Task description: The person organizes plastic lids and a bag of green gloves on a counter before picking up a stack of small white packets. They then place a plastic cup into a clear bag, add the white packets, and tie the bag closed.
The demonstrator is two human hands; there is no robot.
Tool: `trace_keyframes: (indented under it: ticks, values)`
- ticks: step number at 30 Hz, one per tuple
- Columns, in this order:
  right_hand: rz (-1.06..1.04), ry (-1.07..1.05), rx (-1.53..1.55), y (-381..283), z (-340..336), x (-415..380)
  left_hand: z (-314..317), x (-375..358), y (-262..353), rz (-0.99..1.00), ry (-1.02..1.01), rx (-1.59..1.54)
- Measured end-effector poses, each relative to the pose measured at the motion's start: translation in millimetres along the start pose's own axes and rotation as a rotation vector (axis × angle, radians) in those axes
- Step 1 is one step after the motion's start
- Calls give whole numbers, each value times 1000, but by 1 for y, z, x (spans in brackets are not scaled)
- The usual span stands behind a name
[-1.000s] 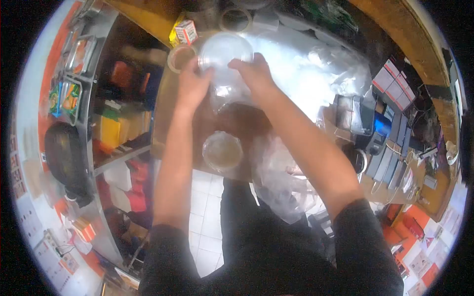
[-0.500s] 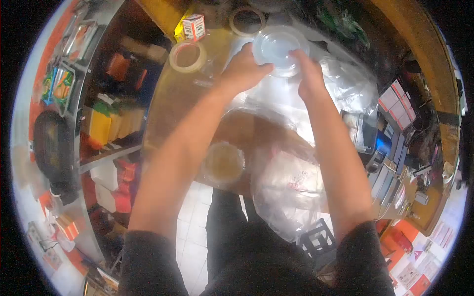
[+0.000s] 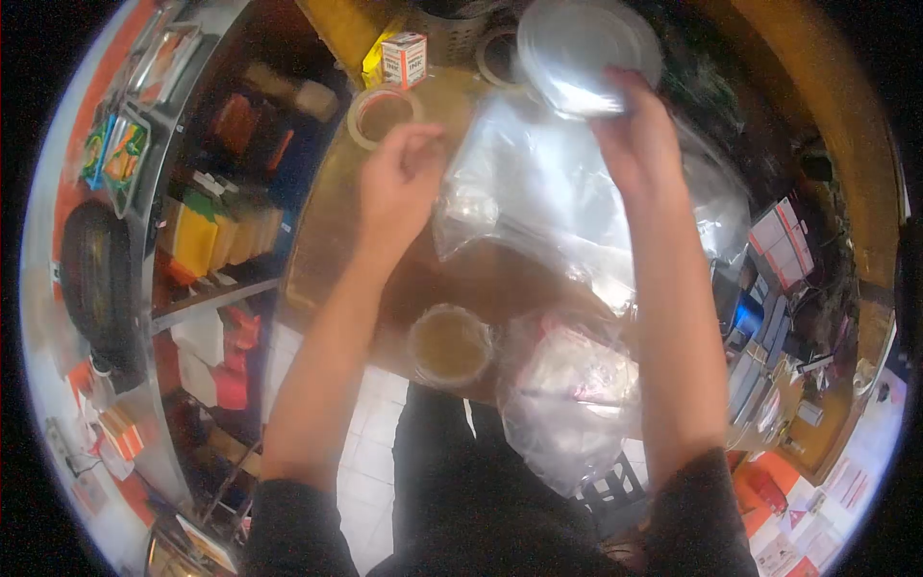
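My right hand grips the rim of a clear round plastic container, raised and tilted over the far side of the table. My left hand is apart from it, its fingers loosely curled with a gap to the thumb and nothing visible in them. Just beyond my left hand lies a roll of tape. Beneath and between the hands, a clear plastic bag spreads over the table. Closer to my body a round clear plastic piece lies near the table edge.
A bulging clear plastic bag hangs at the near edge of the brown table. At the back stand an ink box and a second tape roll. Shelves with boxes are on the left, stacked items on the right.
My left hand has let go of the clear container and moved left and toward me. My right hand has lifted the container up and to the right, tilting it.
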State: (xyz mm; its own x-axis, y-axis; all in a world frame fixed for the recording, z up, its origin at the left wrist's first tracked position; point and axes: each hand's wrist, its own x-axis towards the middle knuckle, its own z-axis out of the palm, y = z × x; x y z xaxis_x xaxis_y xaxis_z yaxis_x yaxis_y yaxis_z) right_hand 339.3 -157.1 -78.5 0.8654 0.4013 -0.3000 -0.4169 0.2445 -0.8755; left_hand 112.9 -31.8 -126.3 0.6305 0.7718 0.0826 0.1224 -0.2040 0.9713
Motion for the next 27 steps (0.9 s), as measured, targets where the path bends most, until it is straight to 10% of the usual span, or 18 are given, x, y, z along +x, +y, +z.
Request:
trace_keyframes:
  ticks: [4, 7, 27]
  values:
    - [-7, 114, 209, 41, 46, 68, -37, -35, -33, -38, -93, 402]
    - [-108, 86, 192, 41, 85, 101, -36, -48, -55, 389, -83, 568]
    - [-622, -278, -887, -39, 126, 195, -32, -42, -45, 194, -203, 654]
